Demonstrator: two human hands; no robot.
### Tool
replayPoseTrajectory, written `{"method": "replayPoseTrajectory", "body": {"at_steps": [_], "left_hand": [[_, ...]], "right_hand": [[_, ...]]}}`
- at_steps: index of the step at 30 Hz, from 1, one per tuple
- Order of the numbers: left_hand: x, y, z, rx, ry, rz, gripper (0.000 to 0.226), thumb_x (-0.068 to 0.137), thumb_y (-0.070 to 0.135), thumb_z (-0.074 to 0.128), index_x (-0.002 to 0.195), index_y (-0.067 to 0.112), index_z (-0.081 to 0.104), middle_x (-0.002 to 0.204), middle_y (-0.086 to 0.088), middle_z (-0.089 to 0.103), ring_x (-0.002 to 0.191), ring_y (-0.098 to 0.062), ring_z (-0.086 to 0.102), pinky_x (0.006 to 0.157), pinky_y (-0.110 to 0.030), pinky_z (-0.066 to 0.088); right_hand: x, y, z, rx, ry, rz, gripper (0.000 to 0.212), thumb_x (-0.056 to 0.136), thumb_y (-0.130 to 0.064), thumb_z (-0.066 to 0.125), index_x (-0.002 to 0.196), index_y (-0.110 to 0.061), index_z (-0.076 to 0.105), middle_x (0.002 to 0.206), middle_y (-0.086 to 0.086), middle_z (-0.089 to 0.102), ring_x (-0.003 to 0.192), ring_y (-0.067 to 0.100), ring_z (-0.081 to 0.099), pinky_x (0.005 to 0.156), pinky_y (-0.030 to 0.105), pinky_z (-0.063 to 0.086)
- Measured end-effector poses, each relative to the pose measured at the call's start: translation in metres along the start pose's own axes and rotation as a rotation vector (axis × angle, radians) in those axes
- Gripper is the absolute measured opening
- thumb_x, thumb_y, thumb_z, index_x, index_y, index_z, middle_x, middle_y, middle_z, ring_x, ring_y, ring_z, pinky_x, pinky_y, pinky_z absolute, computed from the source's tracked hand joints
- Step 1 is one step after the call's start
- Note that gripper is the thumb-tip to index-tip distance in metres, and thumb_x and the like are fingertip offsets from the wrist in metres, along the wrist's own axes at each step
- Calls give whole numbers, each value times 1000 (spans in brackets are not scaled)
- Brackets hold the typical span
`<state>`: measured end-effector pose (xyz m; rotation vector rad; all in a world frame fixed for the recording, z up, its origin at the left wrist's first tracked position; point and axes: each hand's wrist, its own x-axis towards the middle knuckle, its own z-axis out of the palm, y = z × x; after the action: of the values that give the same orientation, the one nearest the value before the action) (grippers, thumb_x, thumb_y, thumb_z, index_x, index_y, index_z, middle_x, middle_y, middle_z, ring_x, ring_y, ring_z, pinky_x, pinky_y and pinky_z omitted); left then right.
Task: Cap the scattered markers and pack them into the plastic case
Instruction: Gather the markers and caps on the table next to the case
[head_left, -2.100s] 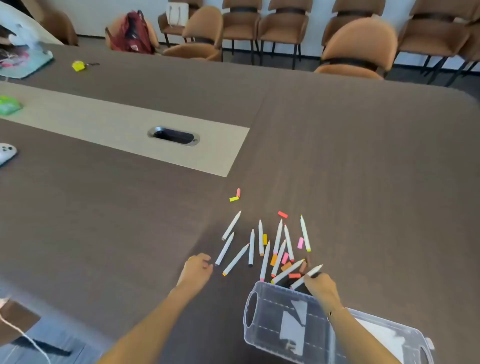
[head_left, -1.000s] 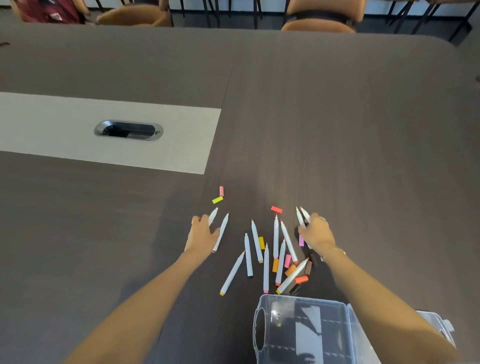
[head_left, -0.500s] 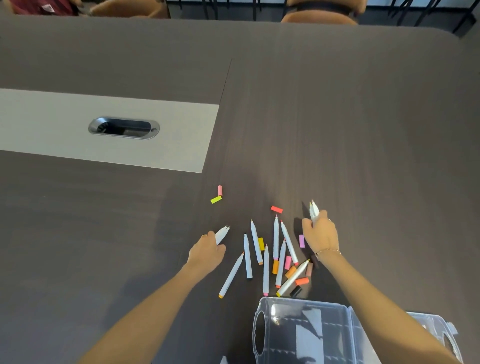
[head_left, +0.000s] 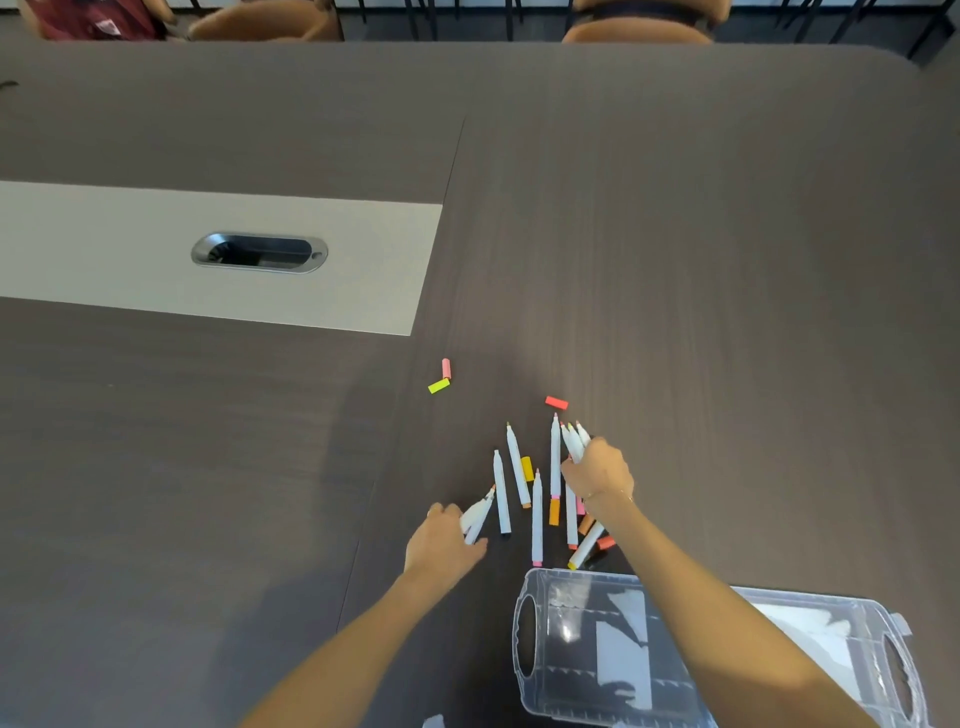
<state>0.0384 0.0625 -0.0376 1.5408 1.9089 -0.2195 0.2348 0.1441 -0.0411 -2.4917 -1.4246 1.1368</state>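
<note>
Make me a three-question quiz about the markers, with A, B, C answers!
1. Where is the clear plastic case? A near edge, by the right arm; B beside the cable port; C on a chair.
2. What colour is the cap lying next to the pink cap? A blue; B yellow-green; C black.
3. What is the right hand doing? A lying flat; B gripping several markers; C pointing.

Answers: 1 A, the case sits nearest the camera. 2 B, it is bright yellow-green. 3 B, marker tips stick out above the fist.
</note>
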Motion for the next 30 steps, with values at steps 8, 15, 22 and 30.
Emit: {"method": "replayPoseTrajectory", "body": {"at_steps": [8, 15, 22, 30], "left_hand": [[2, 7, -15, -132, -4, -50, 16, 87, 28, 49, 81, 13, 48, 78, -1, 54, 56, -11, 46, 46, -23, 32], [23, 22, -23, -239, 136, -85, 25, 88, 40, 57, 97, 18, 49, 88, 0, 62, 64, -12, 55, 50, -22, 41], [36, 62, -2, -247, 75, -136, 35, 85, 32, 63, 112, 11, 53, 103, -6, 64, 86, -21, 66, 65, -28, 53], [40, 52, -11, -281, 153, -195, 21, 86, 32, 56, 89, 12, 61, 84, -6, 66, 65, -19, 60, 52, -24, 44]], "right_hand": [[14, -7, -7, 203, -41, 55, 17, 87, -21, 57, 76, -11, 50, 61, 3, 45, 51, 12, 45, 47, 21, 37], [-9, 12, -10, 250, 56, 16, 23, 90, -28, 52, 104, -10, 54, 75, 3, 55, 61, 14, 55, 50, 22, 45], [-37, 25, 10, -120, -61, -110, 29, 94, -33, 52, 116, -14, 50, 107, 5, 64, 94, 20, 64, 82, 25, 53], [-35, 14, 13, -247, 18, -107, 25, 93, -33, 53, 111, -16, 56, 100, 2, 67, 89, 19, 67, 78, 27, 54]]}}
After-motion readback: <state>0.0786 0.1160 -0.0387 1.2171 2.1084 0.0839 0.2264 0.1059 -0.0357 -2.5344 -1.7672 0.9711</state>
